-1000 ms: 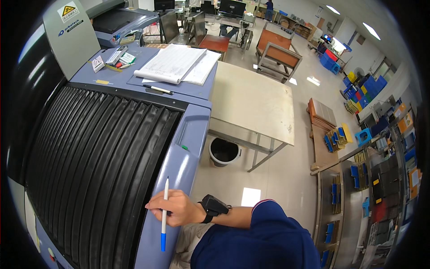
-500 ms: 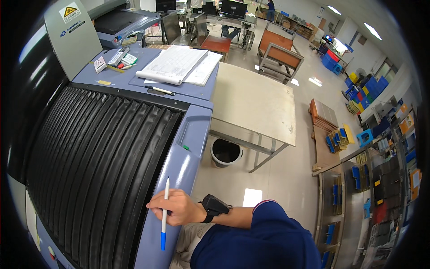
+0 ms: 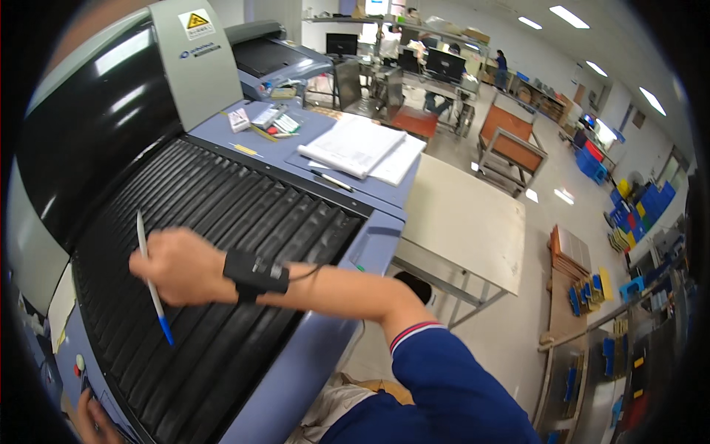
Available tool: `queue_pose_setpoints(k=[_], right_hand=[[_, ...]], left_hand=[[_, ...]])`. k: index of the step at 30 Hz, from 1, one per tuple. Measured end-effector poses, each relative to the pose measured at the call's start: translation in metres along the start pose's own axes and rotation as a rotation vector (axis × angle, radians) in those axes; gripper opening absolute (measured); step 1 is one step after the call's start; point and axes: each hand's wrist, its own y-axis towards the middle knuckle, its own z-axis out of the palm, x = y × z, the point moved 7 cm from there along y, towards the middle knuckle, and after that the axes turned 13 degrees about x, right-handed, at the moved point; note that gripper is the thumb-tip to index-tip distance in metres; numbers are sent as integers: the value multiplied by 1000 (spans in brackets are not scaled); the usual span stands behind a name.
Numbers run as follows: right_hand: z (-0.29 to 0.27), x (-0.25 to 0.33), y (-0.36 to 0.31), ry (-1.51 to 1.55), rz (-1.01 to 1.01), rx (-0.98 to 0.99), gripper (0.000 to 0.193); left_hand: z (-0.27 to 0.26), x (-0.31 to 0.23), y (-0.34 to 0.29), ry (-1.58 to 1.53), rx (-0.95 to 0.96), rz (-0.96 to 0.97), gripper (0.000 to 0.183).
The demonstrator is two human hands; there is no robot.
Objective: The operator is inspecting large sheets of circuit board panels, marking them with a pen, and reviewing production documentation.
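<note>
My right hand point(image 3: 181, 266) is closed around a white pen point(image 3: 141, 233) with a blue end. It hovers over the black ribbed bellows cover point(image 3: 222, 192) of a blue-grey machine. The pen stands tilted, thin end up and blue end down toward the ribs. A black device is strapped to my right wrist. At the lower left edge, part of my left hand point(image 3: 96, 420) shows with its fingers apart, beside a dark item and near red and green buttons point(image 3: 80, 364) on the machine's front. The rest of that hand is cut off.
Paper stacks point(image 3: 355, 144), another pen point(image 3: 333, 180) and a bag of markers point(image 3: 277, 120) lie on the machine's back ledge. A pale table point(image 3: 466, 214) adjoins on the right, with a bin point(image 3: 416, 285) partly hidden below. Racks line the far right; people are in the background.
My right hand has moved left and up with the pen, from the machine's near edge to over the bellows. My left hand has come into view at lower left. The view has shifted.
</note>
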Motion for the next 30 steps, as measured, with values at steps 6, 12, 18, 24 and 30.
queue_pose_setpoints(k=[6, 12, 18, 24, 30], right_hand=[[115, 55, -42, 506, 1, 95, 21], [117, 65, -59, 732, 110, 194, 35], [115, 99, -63, 862, -66, 256, 52], [113, 100, -66, 901, -78, 290, 53], [112, 105, -68, 927, -116, 377, 54]], left_hand=[[147, -19, -24, -288, 159, 230, 33], [137, -54, -23, -415, 245, 240, 40], [123, -71, -28, -373, 256, 391, 16], [126, -71, -32, -421, 279, 344, 19], [126, -70, -36, -452, 324, 285, 23]])
